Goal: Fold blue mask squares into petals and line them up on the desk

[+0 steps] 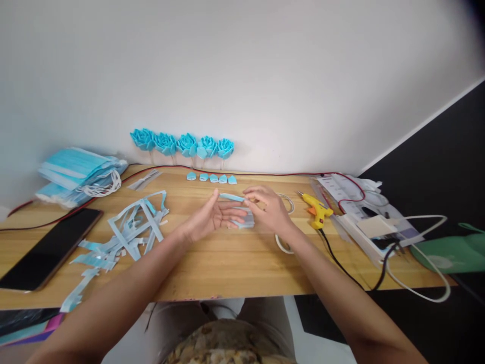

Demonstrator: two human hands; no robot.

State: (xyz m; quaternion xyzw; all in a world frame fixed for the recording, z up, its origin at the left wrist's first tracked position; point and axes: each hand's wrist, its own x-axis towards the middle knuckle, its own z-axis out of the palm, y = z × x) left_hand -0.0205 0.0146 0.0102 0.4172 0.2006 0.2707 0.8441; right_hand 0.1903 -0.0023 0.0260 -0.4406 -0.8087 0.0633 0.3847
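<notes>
My left hand (214,217) lies palm up over the middle of the wooden table (227,263), fingers stretched out, with pale blue mask pieces (246,218) resting on its fingertips. My right hand (269,207) is just right of it, fingers pinched on one end of a thin blue strip (232,197) that reaches across to my left thumb. Several small folded blue petals (211,177) lie in a row behind the hands. Several blue fabric roses (182,143) stand against the wall.
Cut blue mask scraps (121,235) lie to the left, beside a black phone (49,247). A stack of blue face masks (78,174) sits at the back left. A yellow glue gun (317,209), papers and white cables (417,263) crowd the right end. A red wire (265,174) runs along the back.
</notes>
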